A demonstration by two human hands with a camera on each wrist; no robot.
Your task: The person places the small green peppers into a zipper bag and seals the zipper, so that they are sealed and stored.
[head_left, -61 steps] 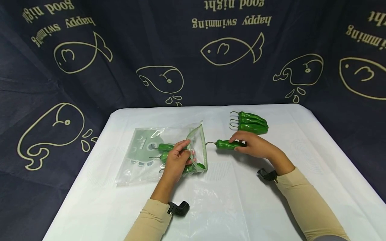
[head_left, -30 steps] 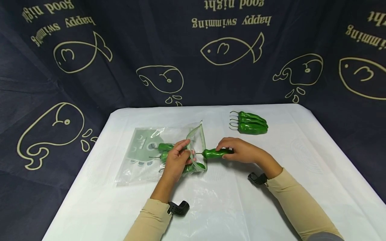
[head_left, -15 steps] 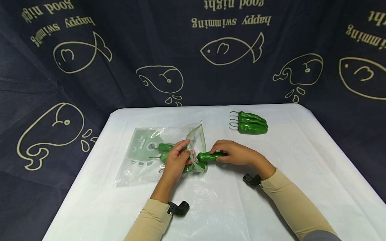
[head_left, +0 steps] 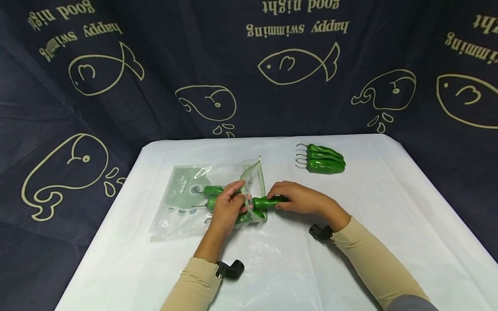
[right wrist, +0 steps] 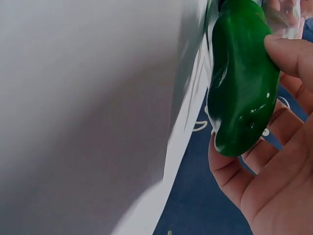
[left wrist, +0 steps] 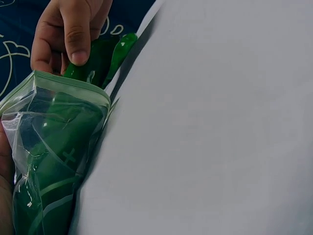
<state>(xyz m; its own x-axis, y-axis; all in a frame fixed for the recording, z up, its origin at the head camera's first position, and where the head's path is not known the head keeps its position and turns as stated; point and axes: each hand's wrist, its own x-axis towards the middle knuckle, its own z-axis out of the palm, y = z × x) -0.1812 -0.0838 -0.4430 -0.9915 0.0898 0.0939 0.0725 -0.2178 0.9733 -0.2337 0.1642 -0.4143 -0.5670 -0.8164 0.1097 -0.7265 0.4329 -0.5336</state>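
A clear zip bag (head_left: 163, 226) with a green-edged mouth lies on the table, its mouth facing right. Several green peppers (head_left: 212, 190) show through its plastic. My left hand (head_left: 227, 207) pinches the edge of the mouth and keeps it apart. My right hand (head_left: 297, 198) grips one green pepper (right wrist: 244, 78) by its tip end, thumb on one side and fingers on the other. The stem end of that pepper is inside the mouth, its stem hidden behind the plastic and my left fingers. In the left wrist view, the right hand (left wrist: 73, 29) is right at the bag's rim.
Three green peppers (head_left: 326, 166) lie side by side at the back right of the white table (head_left: 350, 268), stems pointing left. A dark cloth (head_left: 249, 108) with fish and whale drawings hangs behind the table. Black wrist cameras (head_left: 232, 269) are strapped to both forearms.
My right hand has carried the pepper leftward, stem first, from outside the bag into its mouth. The left hand and the bag have stayed in place.
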